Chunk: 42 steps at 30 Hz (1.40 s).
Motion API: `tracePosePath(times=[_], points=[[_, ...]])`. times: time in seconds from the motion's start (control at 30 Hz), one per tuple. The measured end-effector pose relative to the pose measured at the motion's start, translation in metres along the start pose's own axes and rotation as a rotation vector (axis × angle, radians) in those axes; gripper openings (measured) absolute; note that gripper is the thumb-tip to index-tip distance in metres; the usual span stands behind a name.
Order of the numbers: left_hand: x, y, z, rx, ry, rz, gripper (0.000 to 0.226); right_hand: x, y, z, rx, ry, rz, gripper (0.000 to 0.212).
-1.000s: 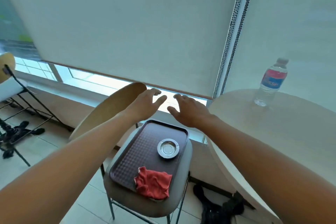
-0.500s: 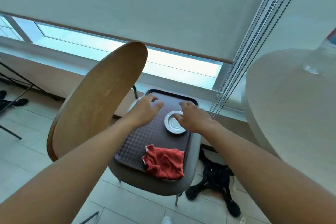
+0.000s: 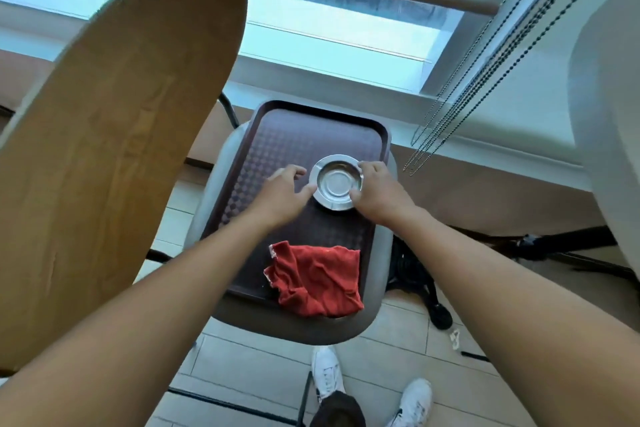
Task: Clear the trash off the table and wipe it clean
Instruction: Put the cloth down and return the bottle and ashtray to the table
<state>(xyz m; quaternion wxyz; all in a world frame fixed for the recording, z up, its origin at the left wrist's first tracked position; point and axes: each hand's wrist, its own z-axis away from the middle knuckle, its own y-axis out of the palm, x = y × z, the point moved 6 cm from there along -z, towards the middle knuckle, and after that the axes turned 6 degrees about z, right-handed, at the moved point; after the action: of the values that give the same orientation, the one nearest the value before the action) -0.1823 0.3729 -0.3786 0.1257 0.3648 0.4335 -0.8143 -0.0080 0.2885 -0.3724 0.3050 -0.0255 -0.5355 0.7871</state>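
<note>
Two hands flank the metal dish (image 3: 335, 183) on the tray (image 3: 284, 135): our right hand (image 3: 375, 191) curls its fingers round the dish's right rim, our left hand (image 3: 285, 192) lies relaxed, thumb touching the left rim. The right is nearer.

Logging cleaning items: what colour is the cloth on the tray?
Red. The crumpled cloth lies on the near end of the dark brown tray, clearest in the head view.
</note>
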Motion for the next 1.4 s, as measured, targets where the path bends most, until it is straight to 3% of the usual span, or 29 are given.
tracePosePath(times=[0.4, 0.6, 0.8, 1.07, 1.17, 1.27, 1.4], points=[[0.011, 0.018, -0.023, -0.018, -0.072, 0.084, 0.032, -0.010, 0.016, -0.015, -0.096, 0.005, -0.090, 0.044], [0.011, 0.015, -0.021, -0.016, -0.077, 0.090, 0.032, -0.011, 0.014, -0.012, -0.105, 0.023, -0.180, 0.046], [-0.007, -0.002, -0.008, -0.049, -0.051, 0.125, 0.031, -0.003, -0.006, 0.000, -0.138, 0.008, -0.240, 0.035], [-0.052, -0.057, 0.026, -0.072, -0.001, 0.172, 0.036, 0.025, -0.063, 0.033, -0.209, -0.032, -0.273, 0.026], [-0.077, -0.084, 0.047, -0.089, 0.033, 0.173, 0.036, 0.039, -0.097, 0.056, -0.250, -0.079, -0.272, 0.006], [-0.106, -0.107, 0.070, -0.112, 0.074, 0.161, 0.036, 0.050, -0.134, 0.080, -0.270, -0.123, -0.279, 0.008], [-0.143, -0.135, 0.096, -0.129, 0.126, 0.176, 0.033, 0.061, -0.185, 0.116, -0.328, -0.170, -0.252, 0.029]])
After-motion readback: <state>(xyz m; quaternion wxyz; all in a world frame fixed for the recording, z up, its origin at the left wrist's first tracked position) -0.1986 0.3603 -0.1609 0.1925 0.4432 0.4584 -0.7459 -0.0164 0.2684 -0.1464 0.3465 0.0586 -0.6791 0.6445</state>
